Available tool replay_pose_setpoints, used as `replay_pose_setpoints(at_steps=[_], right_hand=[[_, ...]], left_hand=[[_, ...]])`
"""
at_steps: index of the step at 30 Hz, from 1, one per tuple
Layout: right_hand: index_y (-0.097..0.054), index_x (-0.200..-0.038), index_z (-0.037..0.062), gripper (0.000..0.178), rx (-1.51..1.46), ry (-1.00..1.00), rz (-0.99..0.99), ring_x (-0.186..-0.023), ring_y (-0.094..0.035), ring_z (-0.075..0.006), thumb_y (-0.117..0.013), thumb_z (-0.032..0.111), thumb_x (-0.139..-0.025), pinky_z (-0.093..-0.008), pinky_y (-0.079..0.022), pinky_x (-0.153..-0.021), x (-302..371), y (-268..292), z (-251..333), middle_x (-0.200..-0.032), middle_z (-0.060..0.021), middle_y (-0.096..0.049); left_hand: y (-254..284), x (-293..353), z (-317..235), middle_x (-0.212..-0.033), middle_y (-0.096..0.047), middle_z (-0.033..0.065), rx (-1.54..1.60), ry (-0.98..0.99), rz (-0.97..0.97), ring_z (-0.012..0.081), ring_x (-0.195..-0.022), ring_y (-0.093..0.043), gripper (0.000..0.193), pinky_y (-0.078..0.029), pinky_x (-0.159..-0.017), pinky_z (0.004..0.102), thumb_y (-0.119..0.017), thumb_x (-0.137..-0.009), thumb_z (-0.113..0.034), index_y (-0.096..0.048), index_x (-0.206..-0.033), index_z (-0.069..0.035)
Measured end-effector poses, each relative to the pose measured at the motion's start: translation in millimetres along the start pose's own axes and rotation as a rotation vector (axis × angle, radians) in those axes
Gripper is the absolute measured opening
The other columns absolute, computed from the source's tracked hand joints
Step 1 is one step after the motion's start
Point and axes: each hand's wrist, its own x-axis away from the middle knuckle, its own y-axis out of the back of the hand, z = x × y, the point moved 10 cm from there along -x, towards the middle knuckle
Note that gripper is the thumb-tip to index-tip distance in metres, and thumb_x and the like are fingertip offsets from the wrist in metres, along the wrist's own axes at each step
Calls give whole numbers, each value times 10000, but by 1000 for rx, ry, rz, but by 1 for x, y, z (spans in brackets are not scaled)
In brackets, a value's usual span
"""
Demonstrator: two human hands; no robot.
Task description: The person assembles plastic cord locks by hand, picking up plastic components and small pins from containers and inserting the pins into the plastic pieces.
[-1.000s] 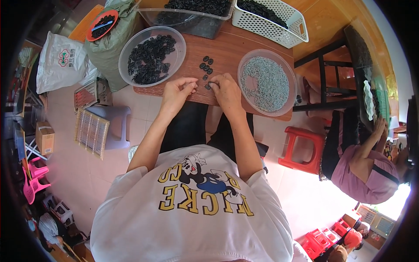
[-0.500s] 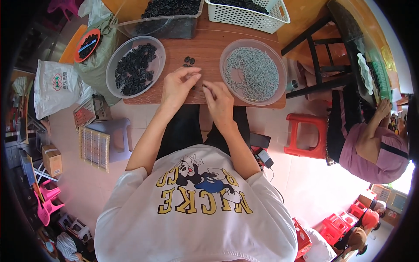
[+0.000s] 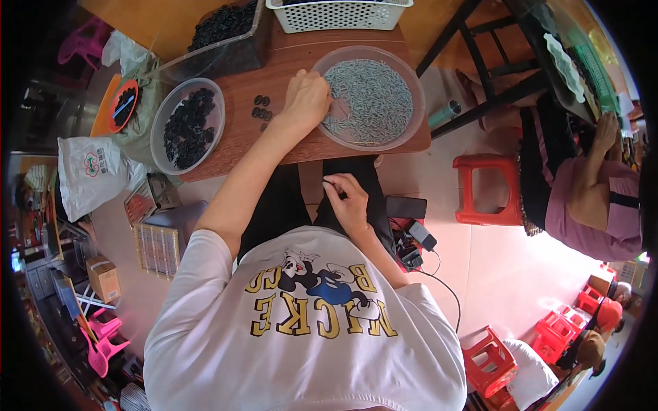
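Two round bowls stand on the bench point(image 3: 291, 53): the left bowl point(image 3: 216, 120) contains black parts point(image 3: 197, 104); the right bowl point(image 3: 339, 109) contains grey rods point(image 3: 377, 96). Left hand point(image 3: 308, 99) covers the right bowl's near-left rim; its finger state cannot be told. Right hand point(image 3: 351, 202) is short of the bench, fingertips close together, grip unconfirmed. Loose pieces point(image 3: 257, 111) lie between bowls. A box point(image 3: 236, 60) and white basket point(image 3: 343, 19) stand behind.

Red plastic stool point(image 3: 486, 162) beside a person point(image 3: 582, 212) in a mauve top, white sack point(image 3: 92, 179), cardboard box point(image 3: 103, 279), pink chair point(image 3: 103, 348)
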Motion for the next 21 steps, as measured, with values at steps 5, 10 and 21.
replay_pose_setpoints(at_steps=[5, 10, 21], right_hand=[[-647, -914, 50, 151, 12, 12, 17, -596, -536, -125, -681, 15, -771, -229, -446, -536, -2, 2, -1, -827, -67, -600], [-649, -912, 50, 144, -14, -6, 26, -603, -544, -127, -681, 27, -773, -229, -454, -542, -3, 4, -3, -829, -60, -606], [-653, -920, 55, 150, -7, -34, 46, -617, -552, -131, -678, 36, -773, -226, -458, -561, -3, 2, -2, -833, -58, -611]], left_hand=[[-11, -3, -4, -861, -613, 157, -111, 29, 3, 332, -879, -559, 105, -456, -772, 414, -722, -651, -66, -694, -744, -25], [-12, 0, -4, -854, -606, 137, -133, -7, -104, 328, -880, -559, 76, -453, -750, 423, -705, -649, -37, -684, -722, -39], [-2, 5, -5, -848, -597, 98, 119, -32, -75, 270, -852, -552, 84, -436, -735, 349, -638, -760, -60, -670, -838, -53]])
